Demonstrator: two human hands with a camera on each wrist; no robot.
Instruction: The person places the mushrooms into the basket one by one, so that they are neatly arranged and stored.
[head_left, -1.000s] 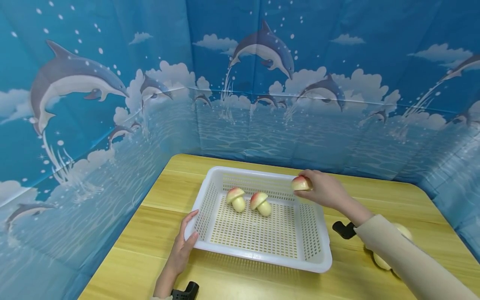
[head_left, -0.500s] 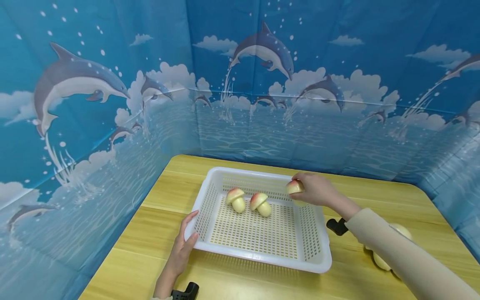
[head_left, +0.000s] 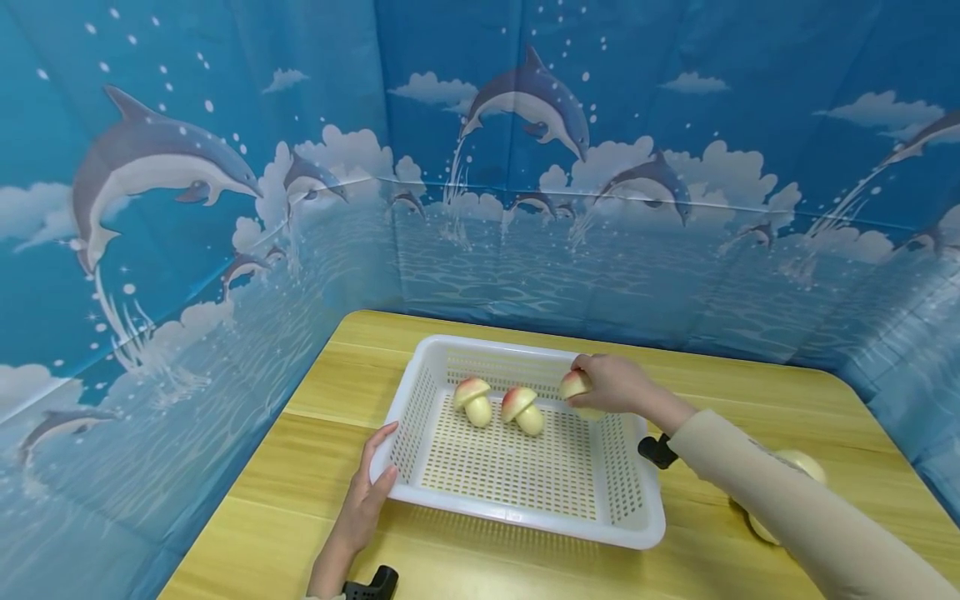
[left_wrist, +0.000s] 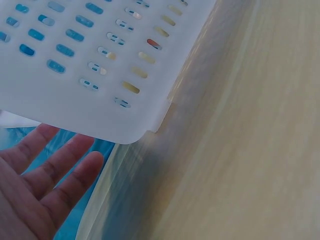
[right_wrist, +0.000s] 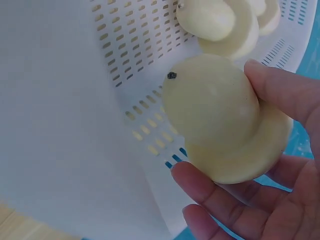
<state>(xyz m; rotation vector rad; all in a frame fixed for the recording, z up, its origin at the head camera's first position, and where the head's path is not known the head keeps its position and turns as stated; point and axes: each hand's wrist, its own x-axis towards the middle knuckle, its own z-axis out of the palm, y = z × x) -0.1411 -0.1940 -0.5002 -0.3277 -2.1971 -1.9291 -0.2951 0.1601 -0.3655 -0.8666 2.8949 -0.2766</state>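
My right hand [head_left: 617, 383] holds a cream toy mushroom [head_left: 576, 386] with a reddish cap over the right back part of the white plastic basket [head_left: 517, 514]. In the right wrist view, the thumb and fingers grip the mushroom [right_wrist: 210, 100] around its cap, with its rounded stem and dark end spot facing the camera. Two matching mushrooms [head_left: 474, 403] [head_left: 522, 410] lie side by side on the basket floor. My left hand [head_left: 360, 504] holds the basket's left front corner. In the left wrist view, several spread fingers of that left hand [left_wrist: 55, 180] meet the basket rim.
Beneath the right forearm, more cream rounded things [head_left: 801, 463] lie on the yellow wooden table [head_left: 300, 467], partly hidden by the sleeve. A blue dolphin-print curtain [head_left: 480, 250] stands behind the table and along its sides.
My right hand has moved left and slightly down with the mushroom, further over the inside of the basket. The left hand and the other two mushrooms stay in place.
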